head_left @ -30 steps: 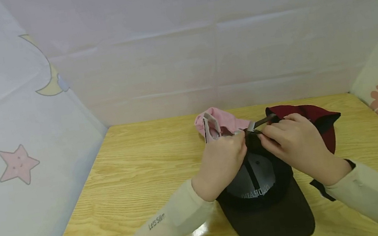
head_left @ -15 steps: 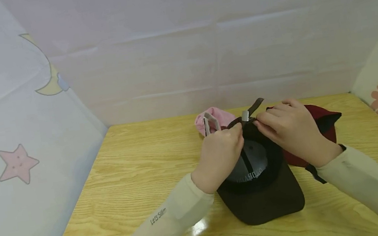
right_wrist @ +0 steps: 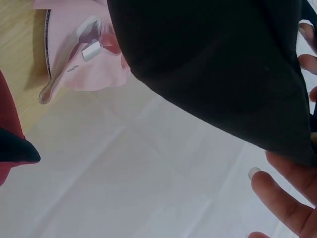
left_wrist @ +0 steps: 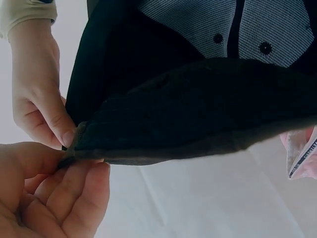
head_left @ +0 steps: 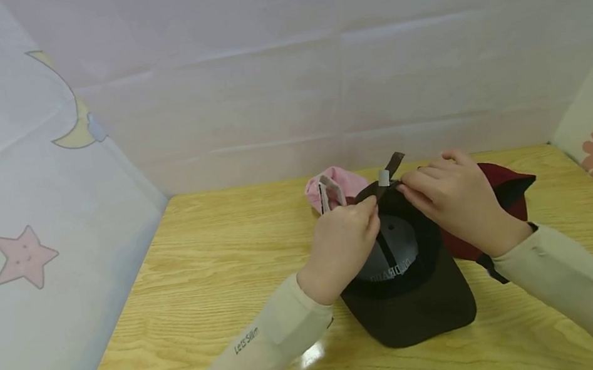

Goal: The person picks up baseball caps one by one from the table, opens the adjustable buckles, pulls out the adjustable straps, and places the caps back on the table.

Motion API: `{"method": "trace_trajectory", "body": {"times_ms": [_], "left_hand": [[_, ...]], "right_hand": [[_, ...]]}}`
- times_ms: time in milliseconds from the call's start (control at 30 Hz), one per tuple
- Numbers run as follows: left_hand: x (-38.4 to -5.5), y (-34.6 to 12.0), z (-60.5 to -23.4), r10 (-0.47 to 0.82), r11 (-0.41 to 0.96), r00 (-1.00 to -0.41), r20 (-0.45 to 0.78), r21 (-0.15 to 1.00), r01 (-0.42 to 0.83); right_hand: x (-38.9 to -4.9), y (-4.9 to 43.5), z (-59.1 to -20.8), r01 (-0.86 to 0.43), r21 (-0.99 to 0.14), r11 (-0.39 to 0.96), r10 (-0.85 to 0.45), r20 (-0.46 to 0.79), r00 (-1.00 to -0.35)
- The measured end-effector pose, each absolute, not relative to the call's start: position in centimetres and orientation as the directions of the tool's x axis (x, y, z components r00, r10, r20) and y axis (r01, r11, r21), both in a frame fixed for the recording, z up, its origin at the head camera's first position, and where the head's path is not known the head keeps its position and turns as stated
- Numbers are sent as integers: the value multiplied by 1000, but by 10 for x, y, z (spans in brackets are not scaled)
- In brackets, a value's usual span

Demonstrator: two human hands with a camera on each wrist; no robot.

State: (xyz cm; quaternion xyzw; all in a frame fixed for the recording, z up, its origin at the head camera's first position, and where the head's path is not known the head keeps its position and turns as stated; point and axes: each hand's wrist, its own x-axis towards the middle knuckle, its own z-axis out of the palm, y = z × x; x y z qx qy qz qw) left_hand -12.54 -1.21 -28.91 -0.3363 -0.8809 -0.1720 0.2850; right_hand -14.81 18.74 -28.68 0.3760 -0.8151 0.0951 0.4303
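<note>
A black baseball cap (head_left: 417, 313) is held with its inside facing me and its brim pointing toward me; pale lettering shows through on the inside. My left hand (head_left: 339, 248) pinches the left part of its back strap, near a metal buckle (head_left: 383, 178). On the other side my right hand (head_left: 455, 204) pinches the cap's back edge between thumb and fingers. The strap's loose end (head_left: 397, 161) sticks up past the buckle. In the left wrist view, fingertips (left_wrist: 94, 181) grip a corner of the cap's edge. The right wrist view shows the cap's dark outside (right_wrist: 213, 64).
Behind the black cap, a pink cap (head_left: 350, 182) lies on the wooden table (head_left: 227, 258). A dark red cap (head_left: 505, 171) with a black pointed part lies behind my right hand. Printed cloth walls (head_left: 260, 89) stand around the table's back and sides.
Both hands have lifted the black cap slightly, away from me. The strap's loose end has swung from pointing right to standing more upright, and the buckle has shifted slightly left.
</note>
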Motion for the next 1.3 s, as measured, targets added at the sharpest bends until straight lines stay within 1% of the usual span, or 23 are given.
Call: {"method": "trace_trajectory", "body": {"times_ms": [267,467,633,833,967,1033,1133,1233,1300], "left_hand": [[-124,-15,-290,502,701,-624,599,141,699],[-123,-16,-291,486,687,-661,571,219,693],[-124,-14,-290,454,695,-691,563,261,670],[-128,-9,-289,442,722,-658,609,194,664],[-129,-10,-291,454,729,-646,614,160,665],[-128,-10,-291,461,721,-641,613,162,674],[-127,-12,-292,470,714,-641,607,165,681],[-127,-14,-293,461,704,-654,600,201,681],[-128,-16,-294,449,700,-669,592,231,675]], "right_hand": [[-149,189,-289,-685,155,712,-517,776,-362],[-150,191,-290,-693,131,709,-500,786,-364],[-149,190,-291,-696,118,708,-498,782,-374],[-149,189,-292,-692,117,712,-492,786,-373],[-151,189,-294,-685,126,718,-489,792,-367],[-152,191,-294,-673,123,729,-475,799,-369],[-155,196,-294,-656,77,751,-424,818,-389],[-157,201,-294,-650,36,759,-392,822,-413],[-158,203,-294,-650,35,759,-397,816,-420]]}}
